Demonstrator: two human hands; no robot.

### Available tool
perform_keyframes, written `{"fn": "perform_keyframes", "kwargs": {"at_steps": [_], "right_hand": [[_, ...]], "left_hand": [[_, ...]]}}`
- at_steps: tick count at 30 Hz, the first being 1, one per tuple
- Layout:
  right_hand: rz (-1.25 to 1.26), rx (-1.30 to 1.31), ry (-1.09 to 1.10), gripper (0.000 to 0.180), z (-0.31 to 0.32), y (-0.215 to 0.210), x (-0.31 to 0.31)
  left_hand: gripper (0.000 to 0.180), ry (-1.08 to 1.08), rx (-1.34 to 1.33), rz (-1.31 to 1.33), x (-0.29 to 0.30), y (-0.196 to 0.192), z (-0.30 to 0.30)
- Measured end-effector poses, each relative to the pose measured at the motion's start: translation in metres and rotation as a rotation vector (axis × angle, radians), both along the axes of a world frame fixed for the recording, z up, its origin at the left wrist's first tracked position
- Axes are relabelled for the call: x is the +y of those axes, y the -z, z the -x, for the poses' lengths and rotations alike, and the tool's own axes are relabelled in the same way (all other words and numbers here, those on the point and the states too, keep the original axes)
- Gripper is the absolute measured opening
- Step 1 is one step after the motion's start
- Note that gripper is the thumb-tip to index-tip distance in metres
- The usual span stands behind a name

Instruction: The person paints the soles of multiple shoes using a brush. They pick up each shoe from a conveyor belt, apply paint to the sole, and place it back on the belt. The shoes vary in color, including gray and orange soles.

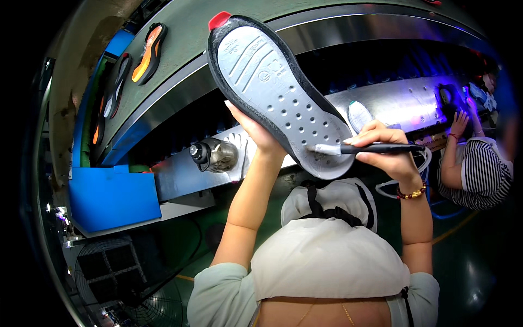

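Note:
A large shoe sole (289,87), grey inside with a black rim and a red tip at its far end, is held up in front of me. My left hand (256,128) grips its left edge near the middle, fingers partly hidden behind it. Several small round holes dot the grey face toward the near end. In my right hand (389,150) is a black-handled brush (376,148), pinched between thumb and fingers. Its pale bristles touch the sole's near end, where the surface looks wet.
Behind the sole runs a green conveyor belt (188,38) carrying an orange-and-black sole (149,54) and others. Below it, a metal shelf (180,174) bears a dark bottle (215,155). A blue box (114,196) stands left, a fan (122,272) lower left. Another person (476,169) works at right.

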State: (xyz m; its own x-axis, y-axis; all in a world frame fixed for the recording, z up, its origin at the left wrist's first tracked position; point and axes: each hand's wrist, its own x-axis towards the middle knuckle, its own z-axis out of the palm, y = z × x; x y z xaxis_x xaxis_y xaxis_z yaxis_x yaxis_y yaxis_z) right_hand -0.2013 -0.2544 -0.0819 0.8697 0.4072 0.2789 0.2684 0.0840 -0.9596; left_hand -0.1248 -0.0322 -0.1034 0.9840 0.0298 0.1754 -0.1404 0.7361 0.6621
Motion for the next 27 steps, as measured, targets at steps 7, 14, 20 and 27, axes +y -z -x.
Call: {"fn": "perform_keyframes", "kwargs": {"at_steps": [7, 14, 20, 27], "right_hand": [[-0.166, 0.11, -0.149, 0.022, -0.004, 0.006, -0.007], [-0.532, 0.477, -0.007, 0.018, 0.008, 0.013, 0.029], [-0.048, -0.008, -0.306, 0.02, 0.006, -0.014, 0.018], [0.097, -0.097, -0.413, 0.02, -0.004, -0.014, 0.013]], "left_hand": [[0.073, 0.028, 0.06, 0.057, -0.003, -0.017, 0.007], [0.065, 0.434, 0.107, 0.387, -0.006, 0.016, 0.052], [0.041, 0.68, 0.156, 0.25, 0.022, 0.006, 0.032], [0.047, 0.789, 0.477, -0.115, 0.015, -0.026, 0.026]]}}
